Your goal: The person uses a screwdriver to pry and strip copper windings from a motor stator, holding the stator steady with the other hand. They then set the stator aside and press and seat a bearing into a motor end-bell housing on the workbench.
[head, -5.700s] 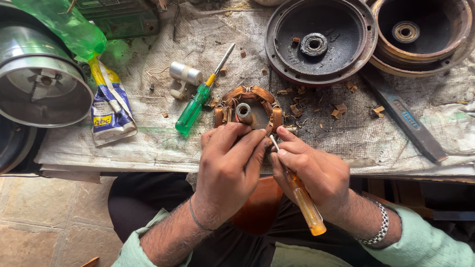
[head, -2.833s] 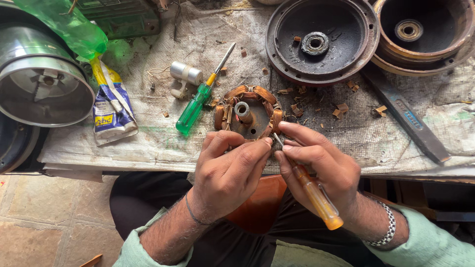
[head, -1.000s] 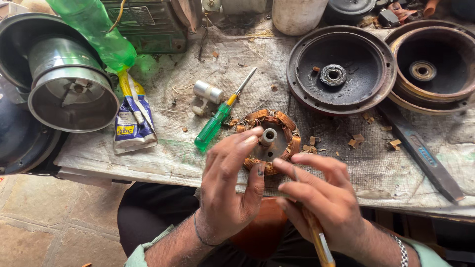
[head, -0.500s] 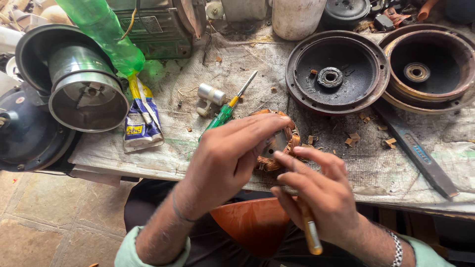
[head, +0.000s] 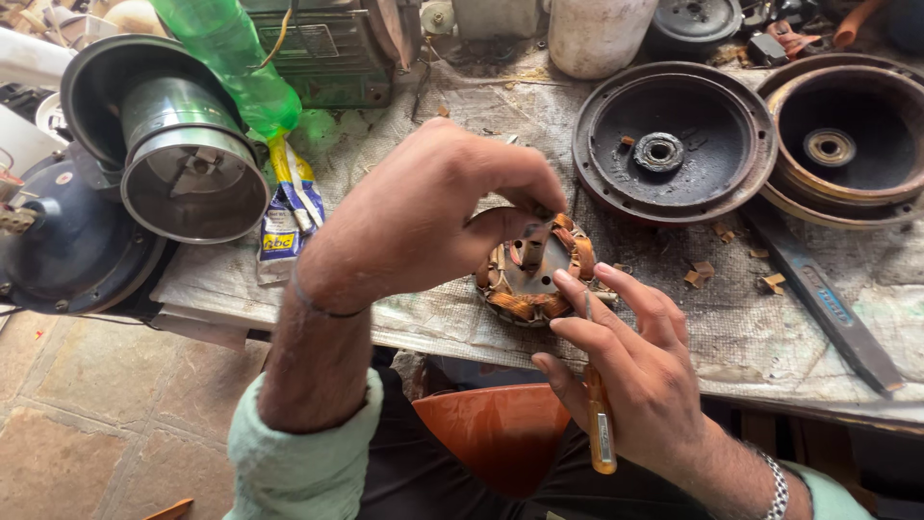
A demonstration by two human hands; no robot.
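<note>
A round stator with copper-brown windings lies near the front edge of the cloth-covered bench. My left hand reaches over it from the left, thumb and fingertips pinching its upper rim. My right hand sits just below and right of it, holding a screwdriver with an orange-yellow handle, whose shaft points up toward the windings. The green screwdriver from before is hidden under my left hand.
Two round dark motor covers lie at the back right. A metal drum housing, a green plastic bottle and a glue tube packet stand left. A dark flat bar lies right. An orange seat is below.
The view has shifted closer. My left hand moved up from the stator's near side to reach over it and pinch its far rim. The right hand stays with the screwdriver.
</note>
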